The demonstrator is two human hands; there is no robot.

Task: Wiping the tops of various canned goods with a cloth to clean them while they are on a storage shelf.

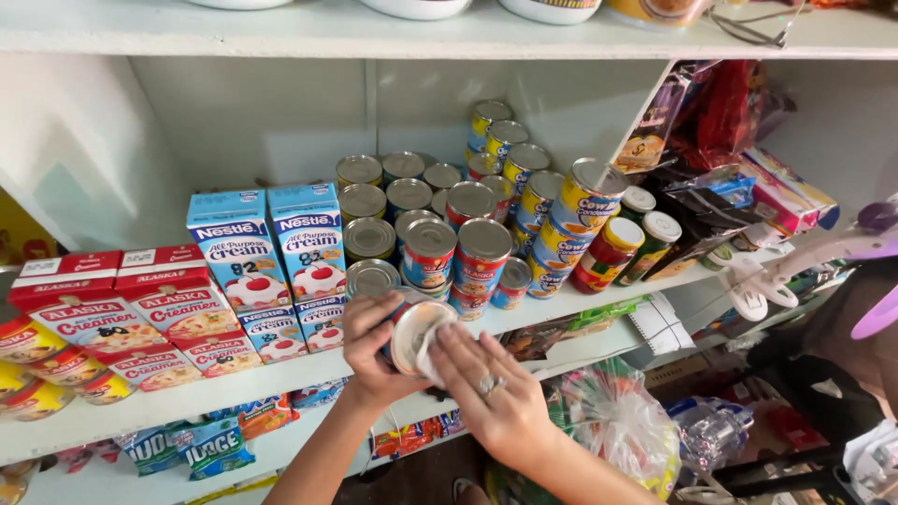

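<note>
Metal can (pixel 414 335), tilted lid-outward at the shelf edge (pixel 281 374), gripped by the curled left hand (pixel 371 348); flat right hand (pixel 486 393) presses a white cloth (pixel 432 348) against its lid; open room below.

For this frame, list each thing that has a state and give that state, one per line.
Can: held tilted between both hands, lid on.
Left hand: gripping the can's side.
Right hand: fingers on the can's lid.
Stacked cans: upright, sealed, two layers.
Blue cream cartons: upright, closed.
Red creamer boxes: closed, stacked.
</note>
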